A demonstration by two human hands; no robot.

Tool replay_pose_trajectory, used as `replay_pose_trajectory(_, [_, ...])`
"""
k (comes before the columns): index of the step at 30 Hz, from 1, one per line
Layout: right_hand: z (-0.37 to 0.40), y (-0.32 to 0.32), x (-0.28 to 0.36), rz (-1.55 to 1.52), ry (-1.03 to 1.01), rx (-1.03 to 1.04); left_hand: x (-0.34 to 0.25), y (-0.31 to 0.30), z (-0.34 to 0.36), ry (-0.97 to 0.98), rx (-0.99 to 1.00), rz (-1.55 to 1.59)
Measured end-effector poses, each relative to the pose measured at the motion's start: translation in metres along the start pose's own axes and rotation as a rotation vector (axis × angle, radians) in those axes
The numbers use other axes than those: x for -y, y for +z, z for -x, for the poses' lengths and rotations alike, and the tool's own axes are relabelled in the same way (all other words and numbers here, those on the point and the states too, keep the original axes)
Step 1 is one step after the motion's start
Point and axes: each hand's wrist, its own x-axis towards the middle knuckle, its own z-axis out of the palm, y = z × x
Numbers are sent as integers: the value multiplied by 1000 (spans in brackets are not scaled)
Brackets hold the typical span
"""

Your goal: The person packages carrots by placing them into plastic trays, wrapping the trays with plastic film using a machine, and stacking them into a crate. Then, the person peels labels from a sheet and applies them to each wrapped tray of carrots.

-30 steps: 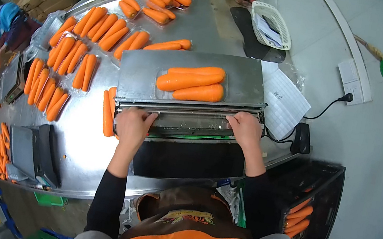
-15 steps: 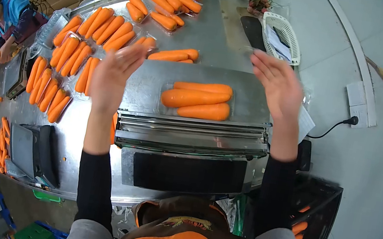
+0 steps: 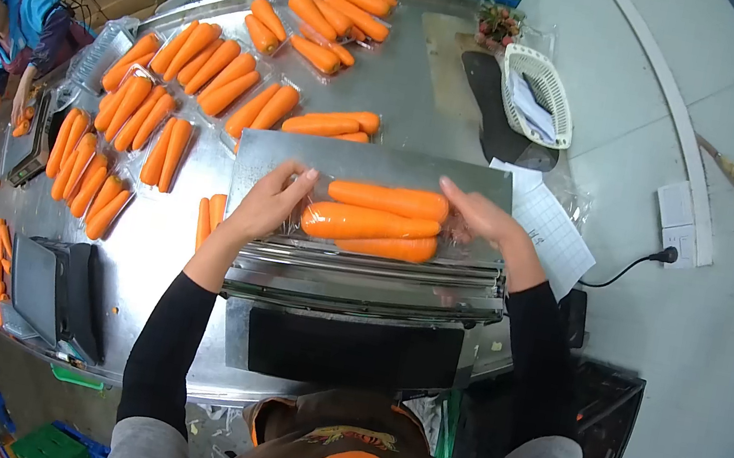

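A clear-wrapped pack of carrots, with three carrots showing, is in front of me at the metal wrapping machine. My left hand is closed on the pack's left end, thumb uppermost. At the opposite end, my right hand grips the film, its thumb also up and its other fingers partly hidden. Behind the pack is the machine's flat metal plate; the rollers lie on the near side.
Several carrot packs cover the left and back of the steel table. A white basket holds papers at the back right, beside a loose sheet. A co-worker is at a scale on the far left. A black crate stands low right.
Both hands have come down from above the plate onto the two ends of the carrot pack. The pack now sits closer to the rollers.
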Motion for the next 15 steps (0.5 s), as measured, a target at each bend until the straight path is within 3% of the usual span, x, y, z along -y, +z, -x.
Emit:
replay_pose_trajectory(1, [5, 1, -9, 10, -15, -10, -3, -2, 5, 19, -10, 1])
replay_pose_trajectory(3, [11, 12, -34, -185, -141, -76, -5, -8, 23, -199, 86, 13])
replay_pose_trajectory(4, [12, 23, -42, -180, -153, -81, 9, -8, 26, -154, 69, -6])
replay_pose_trajectory(5, [13, 38, -48, -277, -225, -220, 19, -5, 29, -144, 67, -8])
replay_pose_trajectory(6, [13, 48, -52, -374, -300, -363, 28, -2, 31, -25, -63, -121])
replay_pose_trajectory(7, [11, 54, -53, -371, -316, -376, 33, 1, 29, 100, -194, -232])
replay_pose_trajectory(8, [8, 59, -53, -345, -292, -459, 39, 3, 27, 331, -308, -460])
replay_pose_trajectory(9, [10, 62, -50, -320, -263, -541, 39, 7, 28, 352, -311, -456])
replay_pose_trajectory(11, [22, 68, -40, -391, -317, -578, 37, 11, 31, 6, -320, -86])
replay_pose_trajectory(12, [40, 74, -28, -371, -357, -658, 24, 15, 38, -29, -310, 120])
replay_pose_trajectory(15, [84, 106, -46, -416, -346, -729, 7, 16, 74, 21, -269, 131])
